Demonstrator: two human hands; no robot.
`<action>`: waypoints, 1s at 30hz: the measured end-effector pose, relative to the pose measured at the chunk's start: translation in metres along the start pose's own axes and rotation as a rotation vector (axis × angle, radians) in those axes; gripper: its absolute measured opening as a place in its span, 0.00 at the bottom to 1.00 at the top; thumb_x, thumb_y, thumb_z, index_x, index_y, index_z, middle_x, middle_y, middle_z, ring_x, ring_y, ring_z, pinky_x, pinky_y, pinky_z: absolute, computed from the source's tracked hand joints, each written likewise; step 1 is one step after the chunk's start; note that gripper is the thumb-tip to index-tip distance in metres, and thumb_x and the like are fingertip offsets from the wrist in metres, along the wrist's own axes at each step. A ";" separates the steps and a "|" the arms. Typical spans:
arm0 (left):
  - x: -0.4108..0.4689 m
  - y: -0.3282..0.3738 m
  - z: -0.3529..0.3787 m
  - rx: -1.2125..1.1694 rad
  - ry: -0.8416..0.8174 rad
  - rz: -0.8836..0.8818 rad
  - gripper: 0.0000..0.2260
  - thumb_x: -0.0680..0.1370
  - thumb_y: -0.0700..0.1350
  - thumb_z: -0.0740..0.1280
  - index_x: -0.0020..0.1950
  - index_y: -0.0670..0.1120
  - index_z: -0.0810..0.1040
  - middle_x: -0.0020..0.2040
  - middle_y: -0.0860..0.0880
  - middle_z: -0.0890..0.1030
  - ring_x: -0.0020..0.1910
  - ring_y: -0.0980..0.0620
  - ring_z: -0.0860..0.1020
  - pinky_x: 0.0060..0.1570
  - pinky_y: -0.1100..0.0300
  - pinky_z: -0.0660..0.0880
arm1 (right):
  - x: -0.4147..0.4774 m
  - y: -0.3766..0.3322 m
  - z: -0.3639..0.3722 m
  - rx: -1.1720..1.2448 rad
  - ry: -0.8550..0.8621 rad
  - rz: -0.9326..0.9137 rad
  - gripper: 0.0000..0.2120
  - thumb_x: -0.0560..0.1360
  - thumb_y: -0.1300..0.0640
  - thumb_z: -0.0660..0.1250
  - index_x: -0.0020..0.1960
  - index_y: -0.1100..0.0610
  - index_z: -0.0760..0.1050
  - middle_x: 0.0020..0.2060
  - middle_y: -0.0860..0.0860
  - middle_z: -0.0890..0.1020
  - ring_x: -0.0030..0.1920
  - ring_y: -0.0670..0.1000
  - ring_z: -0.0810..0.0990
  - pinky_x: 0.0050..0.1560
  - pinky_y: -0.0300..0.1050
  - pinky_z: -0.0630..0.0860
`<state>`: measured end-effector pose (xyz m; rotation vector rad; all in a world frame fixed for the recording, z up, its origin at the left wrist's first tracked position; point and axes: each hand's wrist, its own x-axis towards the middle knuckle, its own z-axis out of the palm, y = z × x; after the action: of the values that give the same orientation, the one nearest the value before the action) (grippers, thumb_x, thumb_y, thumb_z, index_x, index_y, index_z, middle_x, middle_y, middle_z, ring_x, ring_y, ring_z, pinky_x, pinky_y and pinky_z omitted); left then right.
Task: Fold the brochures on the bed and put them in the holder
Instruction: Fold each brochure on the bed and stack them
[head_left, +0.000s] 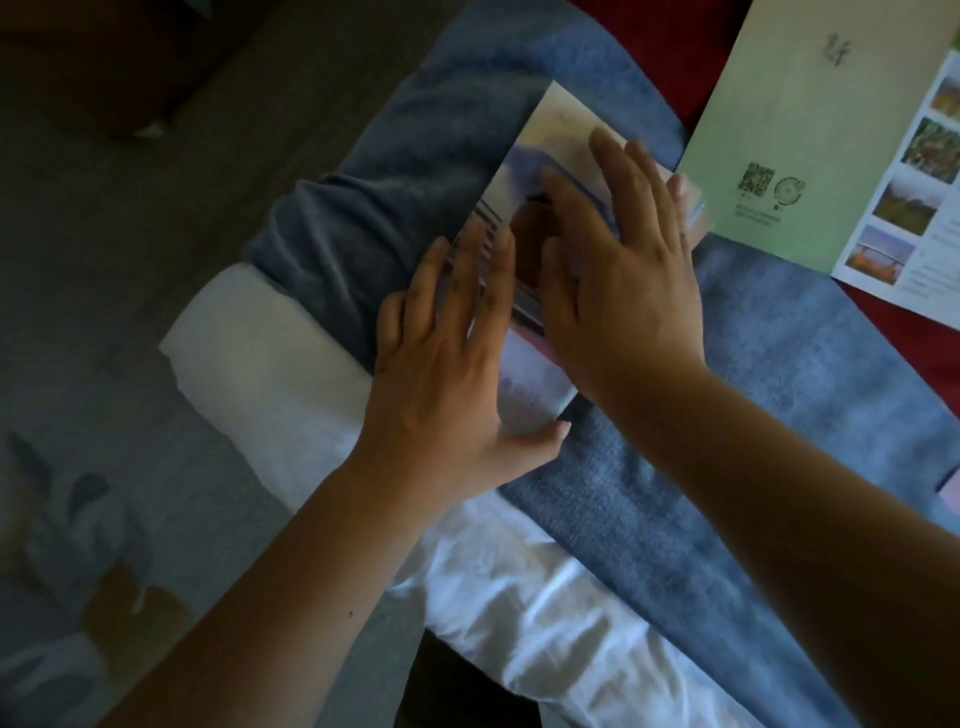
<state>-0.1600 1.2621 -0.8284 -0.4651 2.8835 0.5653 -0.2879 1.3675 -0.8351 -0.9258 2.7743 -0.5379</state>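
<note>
Brochure (540, 156) lies on blue towel (727, 467). Left hand (452, 364) and right hand (618, 270) press it, fingers straight, flat (nothing grasped). Second brochure (810, 130) lies just beside.

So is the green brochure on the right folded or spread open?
Spread open. The green brochure lies flat, its green panel and the photo panel beside it both face up.

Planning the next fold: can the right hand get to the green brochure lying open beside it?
Probably yes. The right hand lies flat on the folded brochure, close to the green brochure, which lies open and uncovered. Nothing stands between them.
</note>
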 end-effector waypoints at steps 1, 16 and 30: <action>0.000 0.002 0.000 -0.001 0.000 -0.001 0.60 0.64 0.72 0.70 0.84 0.44 0.47 0.85 0.43 0.52 0.82 0.40 0.55 0.73 0.43 0.60 | 0.002 0.000 0.000 -0.007 -0.004 0.005 0.22 0.85 0.52 0.56 0.78 0.53 0.70 0.81 0.59 0.63 0.82 0.61 0.55 0.82 0.59 0.48; -0.013 -0.004 0.021 0.138 -0.005 0.063 0.35 0.82 0.66 0.57 0.84 0.50 0.57 0.85 0.46 0.52 0.84 0.47 0.51 0.80 0.42 0.51 | -0.020 0.032 0.025 0.040 0.046 -0.100 0.23 0.86 0.53 0.59 0.80 0.56 0.67 0.80 0.58 0.64 0.81 0.59 0.60 0.81 0.58 0.56; -0.001 0.019 0.012 0.250 0.000 0.052 0.36 0.80 0.63 0.58 0.83 0.46 0.59 0.83 0.41 0.57 0.82 0.40 0.56 0.80 0.36 0.46 | -0.012 0.029 0.016 0.052 -0.117 -0.066 0.29 0.82 0.43 0.49 0.81 0.50 0.64 0.82 0.54 0.61 0.83 0.57 0.55 0.83 0.55 0.48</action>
<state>-0.1636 1.2839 -0.8332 -0.3532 2.9186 0.2065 -0.2903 1.3921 -0.8607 -1.0072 2.6213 -0.5443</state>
